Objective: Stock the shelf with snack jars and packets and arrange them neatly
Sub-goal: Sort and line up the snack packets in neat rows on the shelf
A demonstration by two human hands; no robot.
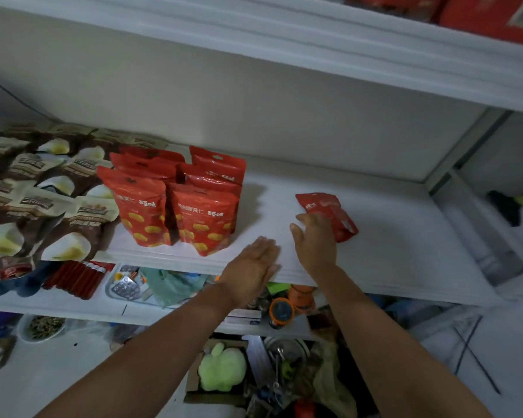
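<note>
Evidently partway: one red snack packet [329, 211] lies flat on the white shelf [399, 236], apart from the standing red pouches [194, 212], not yet upright. The right hand [314, 241] meets its near edge, fingers loosely spread, gripping nothing; the left hand [251, 270] is flat and open at the shelf's front edge. Brown-and-cream packets [43, 191] fill the left end.

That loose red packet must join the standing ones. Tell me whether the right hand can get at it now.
Probably yes: the right hand is open right at the near edge of the packet on the shelf, with nothing between them.
</note>
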